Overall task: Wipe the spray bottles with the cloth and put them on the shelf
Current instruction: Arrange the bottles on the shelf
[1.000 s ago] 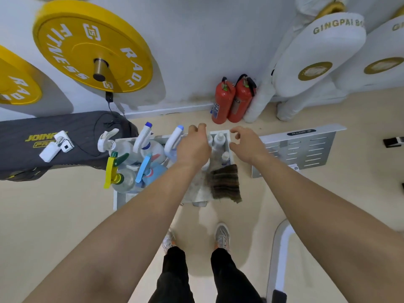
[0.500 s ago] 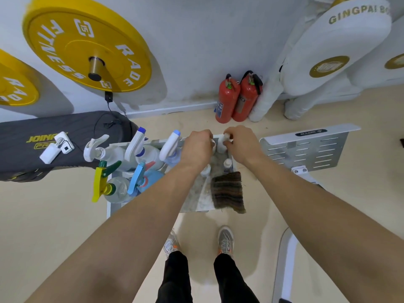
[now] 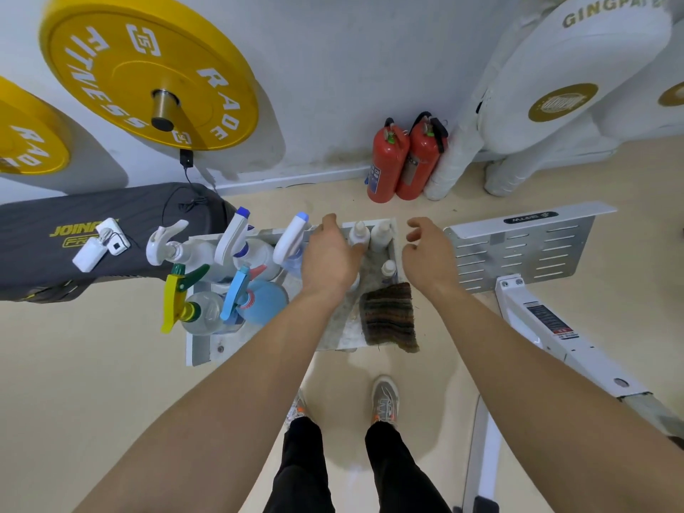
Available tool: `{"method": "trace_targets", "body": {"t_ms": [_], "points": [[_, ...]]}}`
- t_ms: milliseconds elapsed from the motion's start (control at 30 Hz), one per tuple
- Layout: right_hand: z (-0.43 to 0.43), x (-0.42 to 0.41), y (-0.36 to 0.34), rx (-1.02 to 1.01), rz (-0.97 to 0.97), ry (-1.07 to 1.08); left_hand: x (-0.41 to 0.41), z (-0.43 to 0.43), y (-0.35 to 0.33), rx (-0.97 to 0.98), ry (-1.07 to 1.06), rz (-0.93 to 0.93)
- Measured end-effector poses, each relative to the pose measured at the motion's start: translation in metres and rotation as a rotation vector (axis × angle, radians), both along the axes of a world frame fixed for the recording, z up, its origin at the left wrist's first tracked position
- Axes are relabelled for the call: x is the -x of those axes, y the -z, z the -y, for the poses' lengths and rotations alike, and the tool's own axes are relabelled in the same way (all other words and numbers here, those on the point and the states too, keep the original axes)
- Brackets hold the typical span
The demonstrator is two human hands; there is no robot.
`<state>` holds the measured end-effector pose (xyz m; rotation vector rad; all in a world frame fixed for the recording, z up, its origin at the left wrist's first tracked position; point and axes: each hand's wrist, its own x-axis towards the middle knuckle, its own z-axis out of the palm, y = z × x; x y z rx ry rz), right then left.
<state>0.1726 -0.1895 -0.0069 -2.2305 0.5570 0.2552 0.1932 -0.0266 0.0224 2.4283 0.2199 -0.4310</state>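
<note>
Left hand (image 3: 329,257), grip impossible to tell, has the upright small bottles (image 3: 359,233) just beside it at 3 o'clock; right hand (image 3: 425,253), slack and empty, hovers farther off.

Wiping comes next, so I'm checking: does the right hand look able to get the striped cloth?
Probably yes: the right hand is empty with fingers loose, and the striped cloth lies uncovered close by, nothing between them.
</note>
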Motion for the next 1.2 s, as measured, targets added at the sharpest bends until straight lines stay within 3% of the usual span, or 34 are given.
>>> {"method": "trace_targets", "body": {"t_ms": [200,300,500,833,967,1133,1200], "points": [[-0.007,0.035,0.003,0.053,-0.04,-0.223,0.047,-0.014,0.0,-0.201,0.152,-0.018],[-0.013,0.031,0.01,0.072,-0.042,-0.261,0.047,-0.013,0.009,-0.17,0.157,-0.07],[-0.024,0.019,0.006,0.09,0.061,-0.355,0.054,-0.025,0.017,-0.17,0.187,0.002],[-0.058,0.004,0.001,0.014,-0.059,-0.299,0.068,-0.033,0.015,-0.116,0.17,0.044],[-0.048,0.026,-0.01,0.072,-0.001,-0.256,0.07,-0.03,0.012,-0.083,0.157,0.068],[-0.027,0.061,-0.012,-0.019,0.004,-0.491,0.065,-0.007,0.004,-0.053,0.143,0.129],[-0.024,0.058,-0.006,-0.013,0.038,-0.409,0.063,0.005,0.003,-0.03,0.135,0.133]]}}
